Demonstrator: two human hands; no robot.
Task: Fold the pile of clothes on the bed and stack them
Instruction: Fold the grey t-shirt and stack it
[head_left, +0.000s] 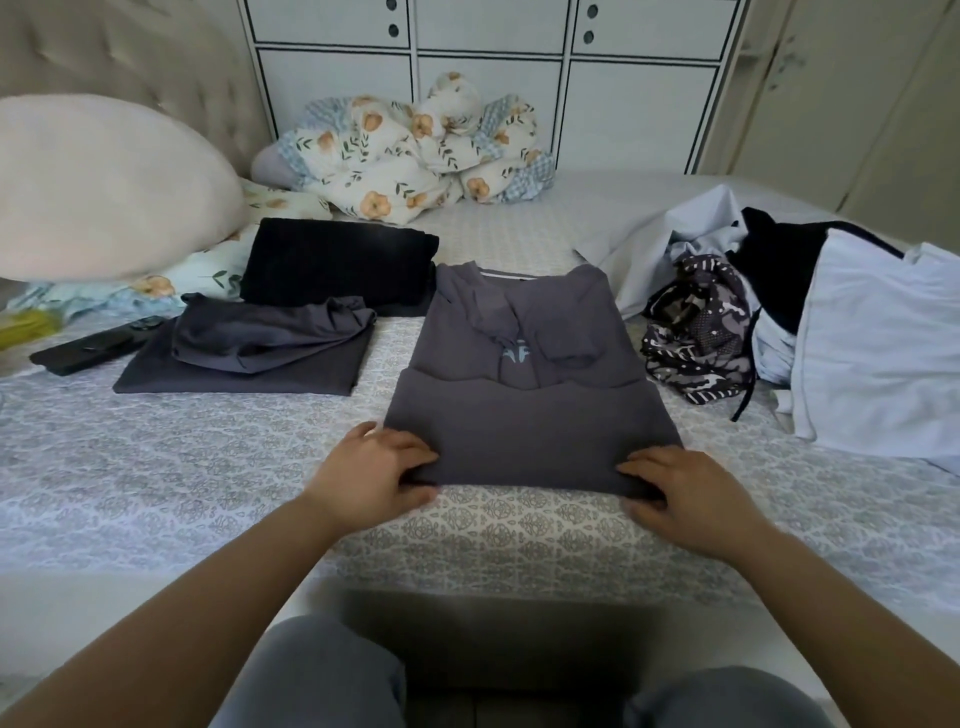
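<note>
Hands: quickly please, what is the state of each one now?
Left hand: grips the near left corner of the grey hoodie.
Right hand: grips its near right corner.

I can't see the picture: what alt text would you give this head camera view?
Two bare hands, left hand and right hand, grip the near corners of a half-folded grey hooded sweatshirt on a patterned grey bedspread. Folded dark clothes lie to the left; an unfolded pile of pale blue, black and patterned clothes waits to the right.
</note>
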